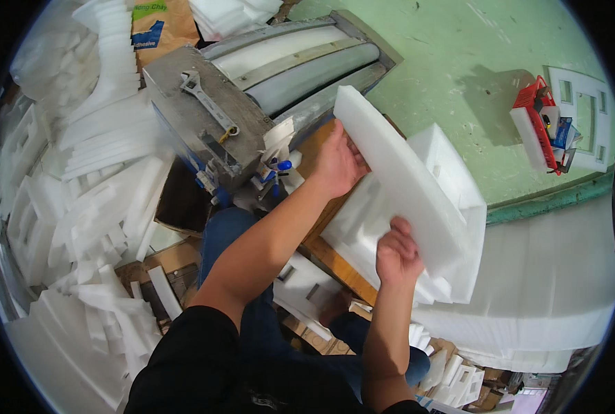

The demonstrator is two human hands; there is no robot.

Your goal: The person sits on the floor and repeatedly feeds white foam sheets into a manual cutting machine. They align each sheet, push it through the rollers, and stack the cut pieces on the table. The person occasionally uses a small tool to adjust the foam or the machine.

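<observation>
A long white foam slab (400,176) is tilted in front of me, held at both ends. My left hand (340,161) supports its upper part, thumb on the near edge and fingers curled beneath. Lower down, my right hand (399,253) grips the near side of the slab, with its fingertips partly blurred. Behind and under the slab, more white foam pieces (442,165) rest over a wooden board (338,267). To the upper left of my left hand stands a metal machine with rollers (315,77), and an adjustable wrench (209,103) lies on its top.
Foam pieces (100,207) are heaped along the left. A red basket (537,124) with small items sits on the green surface (442,52) at upper right. Large foam sheets (524,274) fill the lower right. Blue-handled valves (274,173) stick out beside the machine.
</observation>
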